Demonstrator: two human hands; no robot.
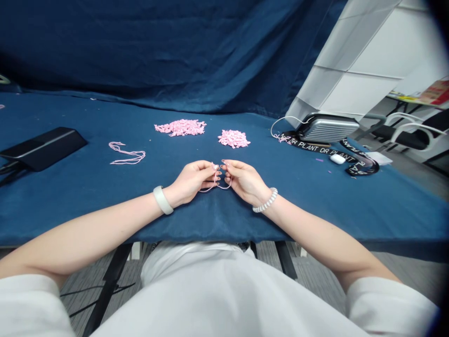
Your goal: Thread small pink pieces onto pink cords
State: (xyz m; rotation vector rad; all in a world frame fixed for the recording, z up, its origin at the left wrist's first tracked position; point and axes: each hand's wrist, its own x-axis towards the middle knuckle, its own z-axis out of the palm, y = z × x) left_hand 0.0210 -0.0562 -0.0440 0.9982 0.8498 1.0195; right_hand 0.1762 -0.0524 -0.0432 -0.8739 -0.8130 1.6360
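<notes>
Fingertips (210,175) of both hands pressed together near the front edge of the blue cloth table (87,187), nipped shut on a thin pink cord (214,188), with a small loop of it sagging onto the cloth beneath. Left hand (191,181) curled, knuckles up, at 9 o'clock of the pinch. Right hand (243,180) curled likewise at 3 o'clock, the two nearly touching. White bangle (163,200) on the left wrist, white bead bracelet (265,201) on the right.

Readable in white capitals on a black lanyard (326,150) out at 2 o'clock: "DR PLANT", repeated along the strap. Just behind it a ribbed silver case (328,127), with a white cable (280,124) looping off its left side and a small white pod (337,158) lying just beside the strap.

At 12 o'clock, well apart from the hands, a small heap of pink pieces (234,138). At 11 o'clock a wider, flatter heap (180,127). At 10 o'clock a loose pink strand (126,154) lying in folds. Far out at 9 o'clock a flat black device (42,147). Open blue cloth between the hands and both heaps.
</notes>
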